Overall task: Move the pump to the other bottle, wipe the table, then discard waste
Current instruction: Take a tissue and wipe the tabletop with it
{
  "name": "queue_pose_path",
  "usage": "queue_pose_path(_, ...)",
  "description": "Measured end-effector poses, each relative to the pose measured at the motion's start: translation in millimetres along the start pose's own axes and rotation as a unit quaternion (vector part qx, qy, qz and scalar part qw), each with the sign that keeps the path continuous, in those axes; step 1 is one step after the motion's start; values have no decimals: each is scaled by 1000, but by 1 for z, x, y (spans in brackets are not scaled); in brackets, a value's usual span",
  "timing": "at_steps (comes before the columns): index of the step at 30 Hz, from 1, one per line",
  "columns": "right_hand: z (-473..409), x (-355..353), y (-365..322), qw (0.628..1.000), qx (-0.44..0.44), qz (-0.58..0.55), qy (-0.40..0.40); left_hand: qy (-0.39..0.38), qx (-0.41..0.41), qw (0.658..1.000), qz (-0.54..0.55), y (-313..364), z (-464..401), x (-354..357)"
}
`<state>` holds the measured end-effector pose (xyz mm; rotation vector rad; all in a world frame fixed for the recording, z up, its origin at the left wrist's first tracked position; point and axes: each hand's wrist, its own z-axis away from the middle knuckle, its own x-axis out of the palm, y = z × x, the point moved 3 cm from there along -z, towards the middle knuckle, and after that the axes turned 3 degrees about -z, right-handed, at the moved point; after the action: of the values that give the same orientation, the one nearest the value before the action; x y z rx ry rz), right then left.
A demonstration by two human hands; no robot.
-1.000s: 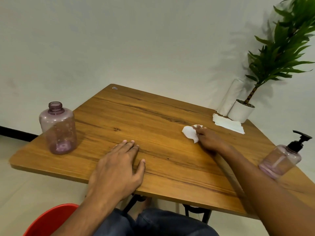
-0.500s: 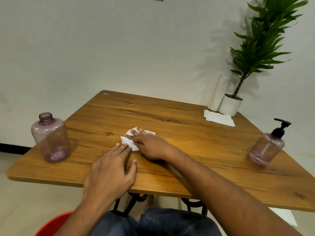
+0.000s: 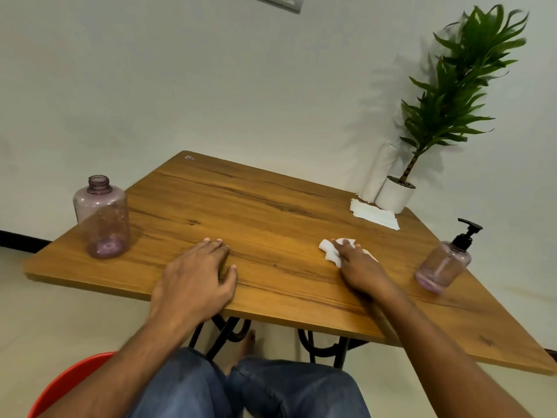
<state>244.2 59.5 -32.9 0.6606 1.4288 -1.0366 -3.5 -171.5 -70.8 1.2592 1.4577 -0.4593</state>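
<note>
Wood grain runs across the table (image 3: pixel 271 206), and on it we press a crumpled white tissue (image 3: pixel 330 251) flat under the fingers of our right hand (image 3: pixel 358 267), palm down, the paper pinned against the top rather than lifted. Our left hand (image 3: pixel 196 273) lies spread and empty near the front edge, fingers together and thumb out, bracing us and gripping nothing. The pump (image 3: pixel 466 233) sits on the bottle at our right (image 3: pixel 441 267), which stands just beside the wiping hand and holds a little pink liquid at its base. The other bottle (image 3: pixel 102 218) stands well apart at the far left corner with its neck open and no pump on it. From that we judge the first step finished, assuming the open bottle is the one the pump came from. The wiping appears to be the step in hand; we cannot tell how much of the surface is done, since no spill or wet streak shows. Discarding is left: the tissue is on the table and no bin is in view. A stack of folded napkins (image 3: pixel 375 214) lies by the potted plant (image 3: pixel 394 194) at the far corner, with a paper roll (image 3: pixel 378 173) leaning behind the pot.
</note>
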Motion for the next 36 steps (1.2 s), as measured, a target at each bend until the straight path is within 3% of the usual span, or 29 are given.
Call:
queue_pose_path(8,65,39,-150,975,-219,7,-45,6,-2,1000,20,0,2,-4)
queue_pose_path(12,77,43,-175,955,-288,-30,-70,22,-7,997,72,-1,6,-9)
queue_pose_path(15,80,34,-147,954,-280,-78,-67,22,1,998,53,0,5,-7)
queue_pose_path(18,74,23,-98,973,-219,-66,-42,24,0,999,39,0,4,-5)
queue_pose_path(22,58,5,-47,992,-103,-61,39,30,7,999,40,1,5,-5)
queue_pose_path(25,53,8,-47,994,-62,-24,87,27,8,999,41,1,5,-7)
queue_pose_path(27,58,18,-69,991,-82,-4,104,24,8,999,39,2,4,-9)
queue_pose_path(30,73,34,-113,980,-190,-21,58,9,3,998,55,3,5,-14)
queue_pose_path(32,83,35,-133,969,-239,-64,23,-16,-4,990,140,4,7,-22)
queue_pose_path(34,89,29,-146,950,-244,-194,-10,-51,-23,953,297,0,15,-35)
queue_pose_path(36,94,21,-155,912,-219,-344,-28,-70,-28,926,369,-7,30,-50)
